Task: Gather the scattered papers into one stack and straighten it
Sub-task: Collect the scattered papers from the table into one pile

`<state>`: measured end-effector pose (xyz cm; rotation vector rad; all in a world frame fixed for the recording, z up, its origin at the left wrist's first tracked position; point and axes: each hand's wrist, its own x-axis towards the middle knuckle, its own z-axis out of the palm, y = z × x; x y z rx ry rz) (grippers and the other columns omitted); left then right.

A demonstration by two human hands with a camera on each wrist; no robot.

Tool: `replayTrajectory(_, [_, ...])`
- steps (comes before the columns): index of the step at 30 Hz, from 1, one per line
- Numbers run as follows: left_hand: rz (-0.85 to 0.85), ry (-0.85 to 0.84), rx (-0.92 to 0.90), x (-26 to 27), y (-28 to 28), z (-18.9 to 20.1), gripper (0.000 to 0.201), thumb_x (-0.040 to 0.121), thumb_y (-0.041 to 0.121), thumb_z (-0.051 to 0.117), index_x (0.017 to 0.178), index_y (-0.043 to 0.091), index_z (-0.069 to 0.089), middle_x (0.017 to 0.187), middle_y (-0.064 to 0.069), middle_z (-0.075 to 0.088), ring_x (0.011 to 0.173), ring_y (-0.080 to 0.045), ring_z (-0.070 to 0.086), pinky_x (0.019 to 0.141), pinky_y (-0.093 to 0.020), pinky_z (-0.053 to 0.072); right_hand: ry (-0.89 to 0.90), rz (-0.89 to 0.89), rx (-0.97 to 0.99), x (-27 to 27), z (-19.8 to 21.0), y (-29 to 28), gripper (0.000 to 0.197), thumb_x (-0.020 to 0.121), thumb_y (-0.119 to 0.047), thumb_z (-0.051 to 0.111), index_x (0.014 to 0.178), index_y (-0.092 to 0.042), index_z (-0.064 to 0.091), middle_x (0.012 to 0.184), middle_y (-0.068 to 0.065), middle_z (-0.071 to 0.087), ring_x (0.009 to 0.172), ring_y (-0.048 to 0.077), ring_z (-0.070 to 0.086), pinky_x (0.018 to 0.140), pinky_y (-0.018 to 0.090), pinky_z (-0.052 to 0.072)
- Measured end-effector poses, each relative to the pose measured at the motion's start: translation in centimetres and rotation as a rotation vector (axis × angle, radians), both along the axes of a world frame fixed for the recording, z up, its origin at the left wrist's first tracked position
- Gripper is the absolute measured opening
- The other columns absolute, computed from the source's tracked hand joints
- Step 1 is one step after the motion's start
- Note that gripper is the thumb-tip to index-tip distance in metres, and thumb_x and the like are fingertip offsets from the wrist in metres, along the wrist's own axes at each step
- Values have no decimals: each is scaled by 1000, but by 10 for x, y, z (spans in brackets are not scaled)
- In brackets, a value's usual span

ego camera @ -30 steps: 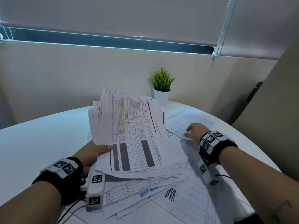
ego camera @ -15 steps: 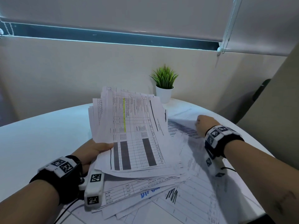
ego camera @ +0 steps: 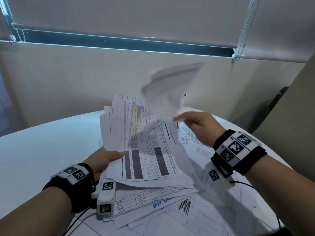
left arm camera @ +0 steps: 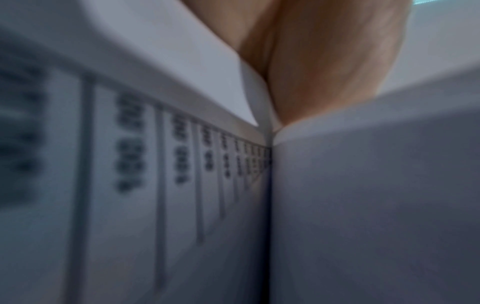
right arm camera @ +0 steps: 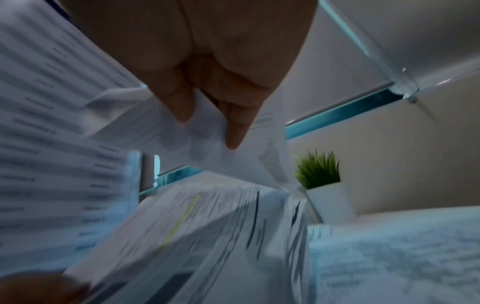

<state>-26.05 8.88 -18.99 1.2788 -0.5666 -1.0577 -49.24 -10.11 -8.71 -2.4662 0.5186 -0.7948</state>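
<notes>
The gathered stack (ego camera: 143, 143) tilts up off the table (ego camera: 42, 150), long axis running away from the person, its near left edge gripped by the left hand (ego camera: 104, 159). The right hand (ego camera: 199, 126) pinches a blurred loose sheet (ego camera: 170, 92) raised above the stack's far right corner. More papers (ego camera: 213, 210) lie scattered beneath both hands.

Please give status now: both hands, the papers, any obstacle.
Left hand grips stack. Right hand pinches lifted sheet. More papers on table. No obstacle.

Printed stack (ego camera: 144, 142) tilted upright; blurred sheet (ego camera: 170, 89) raised above it; loose papers (ego camera: 196, 210) scattered flat below.
</notes>
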Motion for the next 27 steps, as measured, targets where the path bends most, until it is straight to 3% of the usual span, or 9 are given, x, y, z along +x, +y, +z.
replayTrajectory(3, [-83,-6,0,-2,2,3,85,29,18,98,107,0,69,104,-29,70,83,-39,72,67,-42,59,239,87,110,1,-14,10,44,92,0,49,86,-37,73,120,-7,67,118,11,59,107,34,42])
replayTrajectory(7, [-71,7,-12,0,2,2,68,46,17,95,107,-1,70,105,-29,69,89,-40,70,76,-47,57,493,123,137,-4,-38,15,47,88,-2,49,77,-42,70,124,-10,65,125,3,50,114,33,34])
replayTrajectory(10, [-25,36,-22,0,3,1,54,75,13,72,126,0,60,122,-32,62,109,-47,63,92,-59,50,594,171,182,-13,-48,16,21,90,-30,59,105,-33,72,130,-12,61,125,4,50,110,31,35])
replayTrajectory(13, [-40,57,-39,-2,2,2,51,74,14,71,122,0,62,117,-30,65,98,-42,68,78,-48,56,463,142,315,-13,-48,19,58,81,-66,53,130,-34,56,139,-9,52,125,8,49,110,36,34])
replayTrajectory(18, [-60,85,-59,0,3,0,43,68,12,81,107,-1,68,108,-29,69,92,-43,70,67,-44,59,237,-236,635,9,-60,5,101,71,-44,79,149,-15,22,147,7,41,130,26,45,108,42,37])
replayTrajectory(21, [-4,107,-46,1,2,0,53,66,25,86,111,1,69,119,-28,66,98,-42,69,77,-51,58,247,-229,740,17,-70,4,78,65,-34,86,127,-12,44,119,0,61,104,19,59,85,31,49])
replayTrajectory(23, [89,128,-58,2,0,2,50,86,44,64,122,9,66,121,-23,67,104,-38,68,91,-56,53,154,-265,766,21,-73,9,63,71,-18,83,120,-13,43,105,-2,58,94,18,57,67,23,44])
replayTrajectory(25, [111,107,-74,5,-1,2,65,88,66,42,130,21,61,124,-15,68,113,-37,65,101,-59,45,121,-302,728,26,-75,11,70,72,-14,82,127,-11,39,108,1,56,95,19,54,67,23,44])
replayTrajectory(27, [98,58,-67,4,-2,2,58,88,56,48,129,18,61,121,-15,69,107,-35,68,101,-56,45,142,-338,639,31,-76,13,75,72,-17,82,131,-10,36,119,5,56,101,21,55,80,28,46])
